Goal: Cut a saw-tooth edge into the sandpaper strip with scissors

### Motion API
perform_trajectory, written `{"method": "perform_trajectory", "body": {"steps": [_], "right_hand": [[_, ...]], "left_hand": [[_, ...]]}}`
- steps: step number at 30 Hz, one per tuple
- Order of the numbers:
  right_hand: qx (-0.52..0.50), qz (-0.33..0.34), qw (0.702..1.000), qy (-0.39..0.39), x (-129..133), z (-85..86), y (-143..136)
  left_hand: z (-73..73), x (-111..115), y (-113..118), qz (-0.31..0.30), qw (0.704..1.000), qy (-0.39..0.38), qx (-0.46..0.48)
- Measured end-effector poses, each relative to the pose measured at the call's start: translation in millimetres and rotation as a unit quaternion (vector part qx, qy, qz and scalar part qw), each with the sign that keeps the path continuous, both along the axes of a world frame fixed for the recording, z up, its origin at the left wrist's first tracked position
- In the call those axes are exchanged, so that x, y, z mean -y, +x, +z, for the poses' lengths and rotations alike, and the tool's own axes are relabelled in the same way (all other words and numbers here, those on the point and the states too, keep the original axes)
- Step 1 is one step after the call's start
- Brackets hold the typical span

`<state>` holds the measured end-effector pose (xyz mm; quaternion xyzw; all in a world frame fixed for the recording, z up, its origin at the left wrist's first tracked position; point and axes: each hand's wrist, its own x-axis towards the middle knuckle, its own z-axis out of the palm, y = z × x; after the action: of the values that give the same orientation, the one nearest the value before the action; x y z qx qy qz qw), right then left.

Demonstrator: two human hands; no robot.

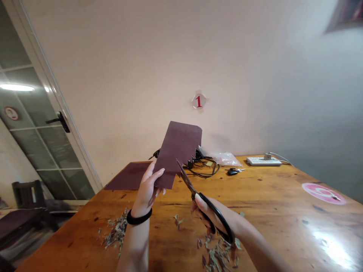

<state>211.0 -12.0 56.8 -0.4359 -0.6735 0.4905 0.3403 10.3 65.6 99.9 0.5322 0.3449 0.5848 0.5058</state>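
My left hand (149,187) grips a dark maroon sheet (181,145), perhaps sandpaper or card, by its lower left, thumb on the near face. The sheet is held up above the table, and its right edge is jagged with small notches. Black-handled scissors (208,207) are in my right hand (205,211), fingers through the loops. Their blades reach up and left onto the sheet's lower right edge. How far the blades are apart is hard to make out. Under the scissors lies a scatter of small cut scraps (217,253).
A second maroon sheet (127,175) lies behind my left hand. Another scrap pile (116,228) is at left. Black cables (205,170), a plastic bag (227,159), keys (234,171) and a white power strip (263,161) line the wooden table's back. A pink disc (323,192) is at right.
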Motion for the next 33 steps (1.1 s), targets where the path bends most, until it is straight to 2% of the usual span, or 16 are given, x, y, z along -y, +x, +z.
{"method": "perform_trajectory", "body": {"steps": [8, 15, 21, 26, 33], "right_hand": [[0.006, 0.014, 1.000, 0.010, 2, 5.7, -3], [0.021, 0.001, 1.000, 0.006, 1, 5.0, -2], [0.046, -0.042, 0.998, -0.016, 1, 2.6, 0], [0.049, -0.053, 0.997, -0.038, 4, 10.1, -8], [0.082, -0.082, 0.993, -0.023, 3, 10.5, -11]], "left_hand": [[-0.7, 0, -1, 0.004, 1.000, -0.003, 0.007], [-1.3, -1, 1, -0.013, 1.000, -0.002, 0.000], [-0.7, 1, 2, -0.011, 1.000, -0.006, -0.015], [-2.5, 0, 3, -0.016, 1.000, 0.006, -0.007], [-4.9, -3, 1, -0.022, 1.000, 0.017, -0.009]]}}
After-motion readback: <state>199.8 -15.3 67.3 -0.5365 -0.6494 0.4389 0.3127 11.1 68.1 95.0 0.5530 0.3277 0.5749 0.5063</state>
